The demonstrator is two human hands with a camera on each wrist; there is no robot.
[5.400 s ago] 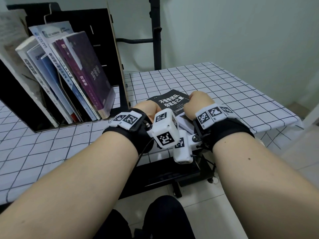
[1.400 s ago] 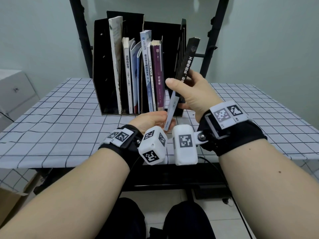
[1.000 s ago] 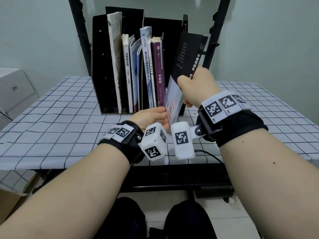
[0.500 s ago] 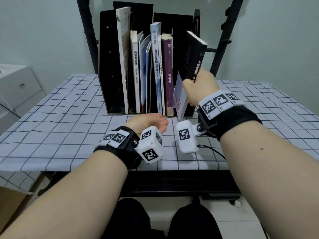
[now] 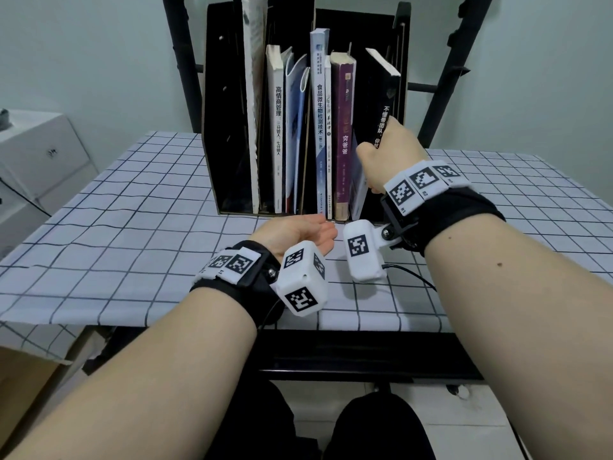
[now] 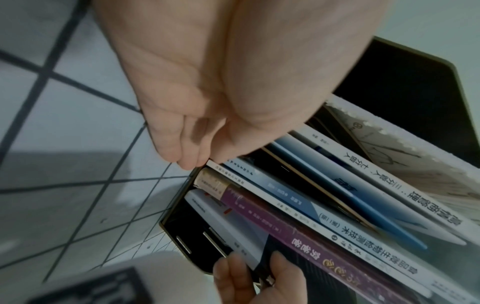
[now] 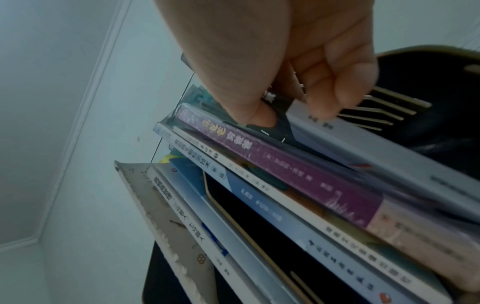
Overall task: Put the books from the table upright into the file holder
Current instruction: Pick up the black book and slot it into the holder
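Black book (image 5: pixel 386 104): standing nearly upright in the rightmost slot of the file holder (image 5: pixel 229 127), top tilted slightly toward the holder's right wall, just beside the purple book (image 5: pixel 344 127). My right hand (image 5: pixel 386 157) pinches its spine, thumb on the side facing the purple book, curled fingers (image 7: pixel 342 82) on the other side; the hand covers the lower part of the white spine lettering, and whether the book's foot rests on the holder's floor is hidden behind my wrist. My left hand (image 5: pixel 298 232) lies palm up on the table (image 5: pixel 132 244) in front of the holder, empty, fingers relaxed and together, tips close to the foot of the white-spined book (image 5: pixel 320 121); contact cannot be made out. Further left stand thin blue booklets (image 5: pixel 295 127) and a tall pale book (image 5: pixel 253 94), its top cut off by the frame. The wrist views are blurred.
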